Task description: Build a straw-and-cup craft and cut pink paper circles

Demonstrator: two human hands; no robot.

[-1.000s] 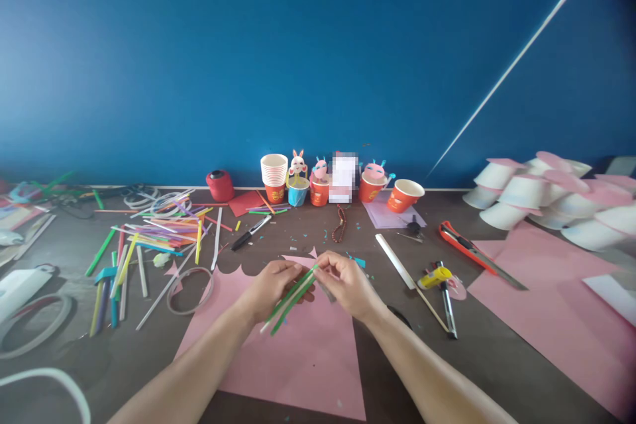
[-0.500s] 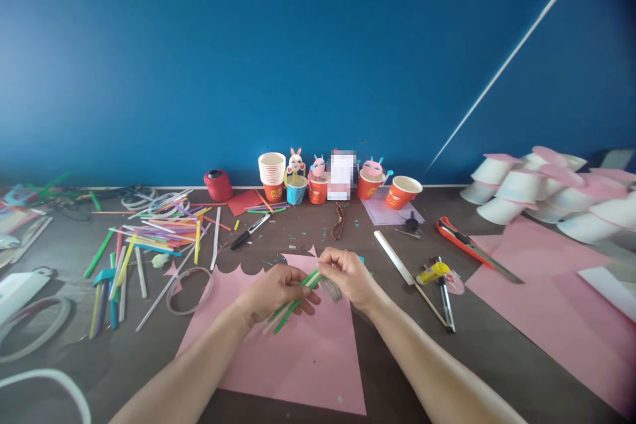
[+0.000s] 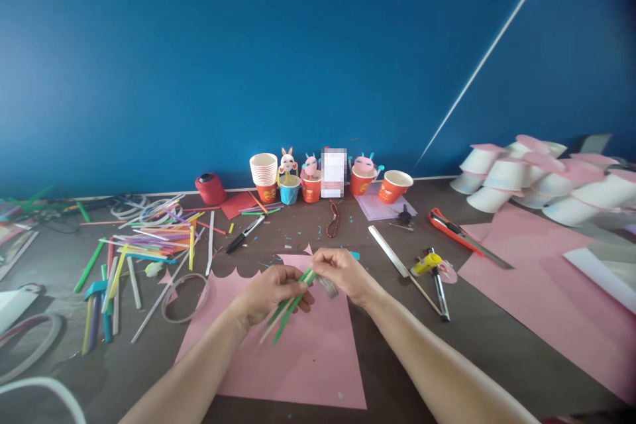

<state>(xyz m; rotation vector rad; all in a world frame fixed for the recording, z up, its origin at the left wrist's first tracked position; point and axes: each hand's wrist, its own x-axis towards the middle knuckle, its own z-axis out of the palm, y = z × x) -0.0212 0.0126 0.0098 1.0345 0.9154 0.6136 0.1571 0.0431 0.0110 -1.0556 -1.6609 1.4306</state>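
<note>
Left hand (image 3: pixel 271 291) around straws (image 3: pixel 288 307) (green)

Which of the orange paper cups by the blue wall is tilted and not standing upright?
The rightmost orange cup, beside the lilac paper: it leans with its open mouth showing. The other orange cups stand upright, with decorations or stacked cups on top.

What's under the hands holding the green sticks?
A pink paper sheet lies flat on the brown table beneath the left hand, right hand and green sticks. The hands and forearms cover part of the sheet, so anything lying there is hidden.
</note>
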